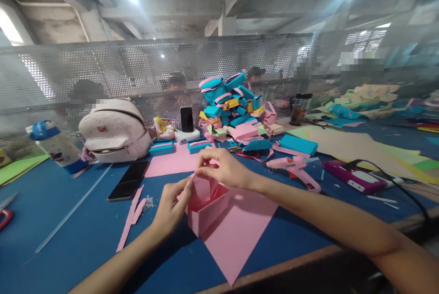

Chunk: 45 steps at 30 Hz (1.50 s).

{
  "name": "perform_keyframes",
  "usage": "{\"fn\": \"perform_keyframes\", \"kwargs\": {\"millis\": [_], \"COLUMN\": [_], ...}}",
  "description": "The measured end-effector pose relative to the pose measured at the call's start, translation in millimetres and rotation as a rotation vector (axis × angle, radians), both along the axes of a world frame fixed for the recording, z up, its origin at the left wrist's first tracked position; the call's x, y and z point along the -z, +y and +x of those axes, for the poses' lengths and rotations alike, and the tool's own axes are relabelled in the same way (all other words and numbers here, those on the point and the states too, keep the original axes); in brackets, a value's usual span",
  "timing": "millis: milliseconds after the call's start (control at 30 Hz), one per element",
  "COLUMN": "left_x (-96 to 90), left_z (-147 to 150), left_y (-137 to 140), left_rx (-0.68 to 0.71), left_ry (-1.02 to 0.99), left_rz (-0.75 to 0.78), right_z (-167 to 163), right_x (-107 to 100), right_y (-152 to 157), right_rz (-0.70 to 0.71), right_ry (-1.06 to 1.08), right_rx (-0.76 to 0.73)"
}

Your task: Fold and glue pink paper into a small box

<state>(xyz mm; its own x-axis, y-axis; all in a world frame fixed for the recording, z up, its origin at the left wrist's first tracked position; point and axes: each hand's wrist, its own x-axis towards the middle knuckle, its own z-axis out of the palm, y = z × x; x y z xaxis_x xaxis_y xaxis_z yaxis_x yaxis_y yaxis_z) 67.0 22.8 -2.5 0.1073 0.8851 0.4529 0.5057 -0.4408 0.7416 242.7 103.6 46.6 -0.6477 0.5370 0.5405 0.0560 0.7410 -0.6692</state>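
A pink paper box [207,216], open at the top, stands on the blue table in front of me. My left hand [173,205] pinches the box's far left edge between thumb and fingers. Just above and to the right, my right hand [222,168] has its fingertips closed on the raised pink flap at the same corner. Under and beside the box lies a pink paper sheet [242,234], one corner pointing toward me. Another pink sheet [171,162] is flat behind my hands. The fingertips partly hide the flap's top.
A pink glue gun [295,170] and a purple power strip [356,177] with a black cord lie right. A phone [129,180], paper scraps [132,216] and red-handled scissors [6,214] are left. Behind stand a white backpack [115,131], a bottle [58,147] and a colourful paper-box pile [236,111].
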Motion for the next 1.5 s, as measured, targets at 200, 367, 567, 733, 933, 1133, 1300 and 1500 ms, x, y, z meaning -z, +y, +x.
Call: {"fn": "perform_keyframes", "kwargs": {"millis": [200, 367, 567, 733, 933, 1133, 1300, 1500], "left_x": [-1.5, -1.1, 1.5, 0.9, -2.3, -2.0, -4.2, -8.1], "left_z": [-0.9, -1.6, -2.8, -7.3, -12.2, -14.1, -9.9, -7.6], "left_y": [5.7, 7.4, 7.7, 12.6, 21.6, 27.1, 22.4, 22.0], "left_rx": [-0.022, -0.058, -0.073, -0.226, -0.242, -0.144, -0.147, -0.163], "left_ry": [-0.059, -0.063, -0.022, -0.152, -0.296, -0.266, -0.098, -0.056], "left_rz": [-0.067, -0.053, -0.005, 0.064, 0.115, 0.175, 0.173, 0.25], "right_z": [-1.4, -4.8, -8.7, -7.7, -9.3, -10.6, -13.1, -16.1], "right_x": [5.1, 12.4, 18.3, 23.7, 38.0, 43.1, 41.6, 38.1], "right_y": [-0.4, -1.0, 0.4, 14.7, 32.4, 33.2, 23.5, 11.9], "right_rz": [0.007, -0.055, -0.103, -0.056, -0.187, -0.303, -0.309, -0.349], "right_ry": [0.009, 0.064, 0.112, 0.143, 0.195, 0.263, 0.285, 0.297], "right_rx": [0.038, -0.01, -0.026, -0.01, -0.001, -0.014, -0.036, -0.112]}}
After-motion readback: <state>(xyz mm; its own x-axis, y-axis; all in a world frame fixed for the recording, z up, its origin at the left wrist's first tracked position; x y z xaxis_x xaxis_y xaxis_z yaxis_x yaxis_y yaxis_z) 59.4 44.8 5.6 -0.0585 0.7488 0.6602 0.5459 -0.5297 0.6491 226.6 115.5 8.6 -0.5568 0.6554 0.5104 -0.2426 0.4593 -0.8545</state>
